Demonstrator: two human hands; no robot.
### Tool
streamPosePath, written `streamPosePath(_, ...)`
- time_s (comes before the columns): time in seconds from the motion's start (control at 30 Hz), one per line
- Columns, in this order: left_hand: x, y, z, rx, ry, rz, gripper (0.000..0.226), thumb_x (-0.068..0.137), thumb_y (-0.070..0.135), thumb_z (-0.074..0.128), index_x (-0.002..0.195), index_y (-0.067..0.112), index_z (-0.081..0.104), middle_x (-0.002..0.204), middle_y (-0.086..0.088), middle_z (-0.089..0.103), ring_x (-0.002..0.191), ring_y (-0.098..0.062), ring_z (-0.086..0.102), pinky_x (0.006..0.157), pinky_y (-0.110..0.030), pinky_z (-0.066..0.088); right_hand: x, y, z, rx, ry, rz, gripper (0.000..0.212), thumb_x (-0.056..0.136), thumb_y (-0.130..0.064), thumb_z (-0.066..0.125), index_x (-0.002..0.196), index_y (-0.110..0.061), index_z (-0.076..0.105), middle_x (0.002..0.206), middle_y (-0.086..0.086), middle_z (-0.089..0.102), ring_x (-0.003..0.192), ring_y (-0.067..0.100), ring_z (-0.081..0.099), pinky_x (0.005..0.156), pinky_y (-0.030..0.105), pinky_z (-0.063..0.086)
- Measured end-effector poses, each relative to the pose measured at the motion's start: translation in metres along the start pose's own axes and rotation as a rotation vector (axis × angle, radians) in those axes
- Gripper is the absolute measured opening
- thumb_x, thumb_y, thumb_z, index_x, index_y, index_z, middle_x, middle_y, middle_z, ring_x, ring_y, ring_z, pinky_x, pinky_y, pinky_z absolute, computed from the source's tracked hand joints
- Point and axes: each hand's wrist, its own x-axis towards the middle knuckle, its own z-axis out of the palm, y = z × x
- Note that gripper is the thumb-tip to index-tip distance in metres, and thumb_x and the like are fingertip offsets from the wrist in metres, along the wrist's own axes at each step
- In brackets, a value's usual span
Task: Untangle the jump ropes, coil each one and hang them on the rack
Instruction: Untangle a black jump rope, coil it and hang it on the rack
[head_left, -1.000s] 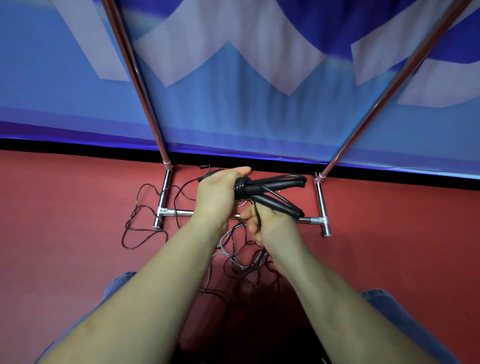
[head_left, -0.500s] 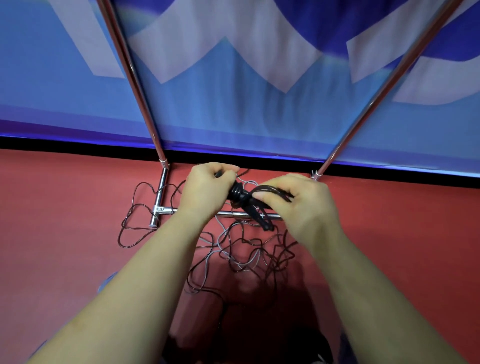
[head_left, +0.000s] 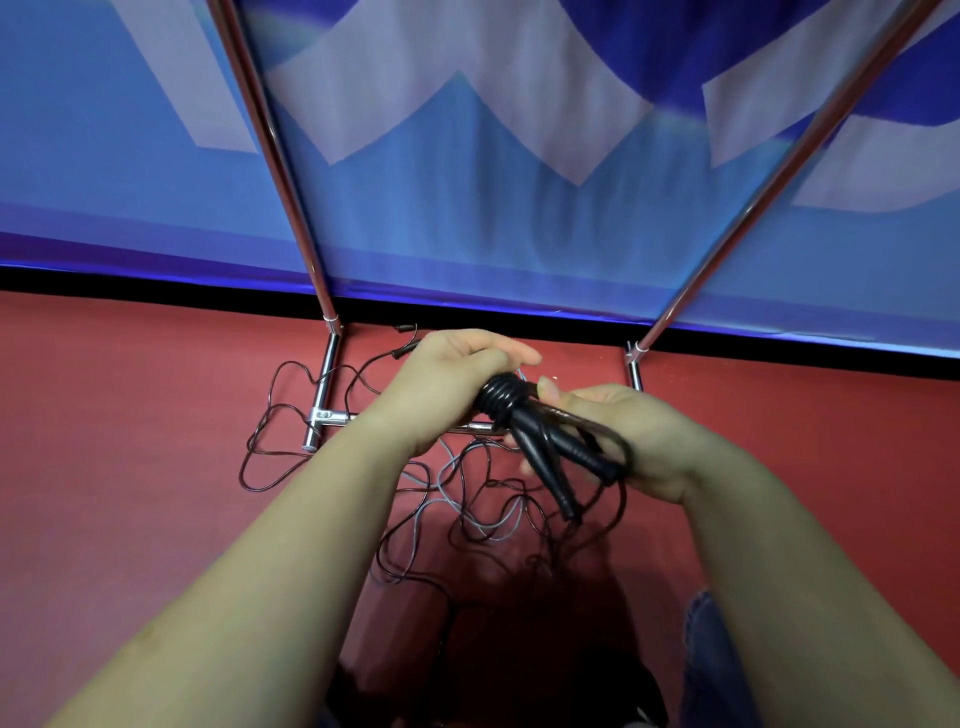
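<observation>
1. The left hand (head_left: 447, 384) grips the ribbed ends of two black jump-rope handles (head_left: 540, 441).
2. The right hand (head_left: 623, 436) curls around their cord.
3. Tangled ropes (head_left: 467, 509) lie on the red floor (head_left: 130, 415) at the rack (head_left: 324, 395) base.

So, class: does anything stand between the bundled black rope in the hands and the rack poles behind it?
Nothing visible does. Both hands, left and right, hold the black rope up in front of the rack. The loose cords lie on the floor below.
</observation>
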Motion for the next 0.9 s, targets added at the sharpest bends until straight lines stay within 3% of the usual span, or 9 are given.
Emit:
streamPosePath(0.07, 0.0, 0.001, 0.002, -0.125, 0.006, -0.022, 0.033, 0.089, 0.006, 0.052, 0.069, 0.019, 0.074, 0.056, 0.004, 0.063, 0.057, -0.018, 0.05, 0.055, -0.022, 0.035, -0.001, 0.0, 0.001, 0.104, -0.036, -0.048, 0.028, 0.077, -0.038, 0.067, 0.067, -0.013, 0.076, 0.065, 0.015, 0.069, 0.057, 0.02, 0.043, 0.048, 0.023, 0.025)
streamPosePath(0.1, 0.001, 0.002, 0.002, -0.197, 0.012, -0.033, 0.032, 0.088, 0.009, 0.053, 0.069, 0.021, 0.076, 0.055, 0.0, 0.062, 0.06, -0.02, 0.045, 0.056, -0.026, 0.029, -0.001, -0.001, 0.005, 0.19, -0.044, -0.052, 0.022, 0.077, -0.024, 0.062, 0.062, -0.014, 0.075, 0.055, 0.007, 0.065, 0.044, 0.015, 0.042, 0.042, 0.019, 0.024)
streamPosePath(0.2, 0.005, 0.0, 0.001, -0.394, 0.024, -0.062, 0.027, 0.091, 0.012, 0.047, 0.079, 0.014, 0.07, 0.037, 0.001, 0.041, 0.04, -0.009, 0.024, 0.046, -0.025, 0.008, 0.001, -0.004, 0.02, 0.576, -0.137, -0.046, 0.03, 0.078, -0.01, 0.042, 0.064, -0.007, 0.069, 0.045, -0.001, 0.05, 0.03, 0.002, 0.033, 0.034, 0.012, 0.023)
streamPosePath(0.3, 0.009, -0.004, 0.0, -0.566, -0.008, -0.083, 0.037, 0.095, 0.015, 0.042, 0.066, 0.015, 0.064, 0.033, 0.006, 0.028, 0.028, -0.007, 0.014, 0.04, -0.017, 0.005, 0.01, -0.001, 0.036, 0.644, -0.08, -0.125, 0.031, 0.084, -0.006, 0.035, 0.067, -0.007, 0.062, 0.045, -0.003, 0.043, 0.032, 0.002, 0.025, 0.036, 0.014, 0.021)
streamPosePath(0.47, 0.011, -0.005, 0.001, -0.421, 0.369, -0.154, 0.019, 0.088, 0.013, 0.053, 0.08, 0.017, 0.07, 0.042, 0.005, 0.041, 0.032, -0.008, 0.026, 0.035, -0.013, 0.018, 0.017, 0.003, 0.049, 0.169, 0.301, -0.049, 0.04, 0.101, -0.022, 0.032, 0.072, -0.009, 0.057, 0.045, -0.001, 0.044, 0.03, 0.008, 0.031, 0.037, 0.018, 0.026)
streamPosePath(0.63, 0.014, -0.013, -0.012, -0.188, 0.69, -0.037, 0.02, 0.086, 0.008, 0.055, 0.082, 0.018, 0.073, 0.059, 0.01, 0.058, 0.055, -0.006, 0.049, 0.054, -0.018, 0.039, 0.007, 0.007, 0.061, -0.193, 0.207, -0.012, 0.034, 0.099, -0.032, 0.04, 0.093, -0.007, 0.061, 0.047, -0.002, 0.05, 0.033, 0.011, 0.042, 0.039, 0.018, 0.036)
streamPosePath(0.73, 0.013, -0.015, -0.016, -0.024, 0.705, 0.054, 0.021, 0.085, 0.012, 0.052, 0.084, 0.018, 0.072, 0.076, 0.008, 0.066, 0.072, -0.009, 0.059, 0.07, -0.022, 0.047, 0.001, 0.002, 0.056, -0.392, 0.214, -0.143, 0.032, 0.093, -0.034, 0.052, 0.085, -0.003, 0.059, 0.052, -0.001, 0.048, 0.041, 0.009, 0.04, 0.045, 0.02, 0.036)
streamPosePath(0.83, 0.011, -0.016, -0.015, 0.081, 0.646, 0.053, 0.018, 0.073, 0.027, 0.051, 0.073, 0.031, 0.068, 0.079, 0.01, 0.068, 0.079, -0.014, 0.063, 0.075, -0.029, 0.05, -0.004, -0.005, 0.043, -0.645, 0.335, -0.327, 0.025, 0.088, -0.034, 0.062, 0.073, -0.014, 0.063, 0.053, -0.002, 0.045, 0.051, 0.01, 0.038, 0.053, 0.026, 0.034)
streamPosePath(0.9, 0.012, -0.017, -0.014, 0.164, 0.573, 0.026, 0.017, 0.078, 0.023, 0.054, 0.069, 0.032, 0.066, 0.081, 0.009, 0.069, 0.082, -0.016, 0.064, 0.08, -0.033, 0.053, -0.005, -0.008, 0.033, -0.636, 0.407, -0.38, 0.021, 0.085, -0.03, 0.066, 0.065, -0.025, 0.061, 0.054, 0.0, 0.052, 0.054, 0.017, 0.044, 0.055, 0.028, 0.038)
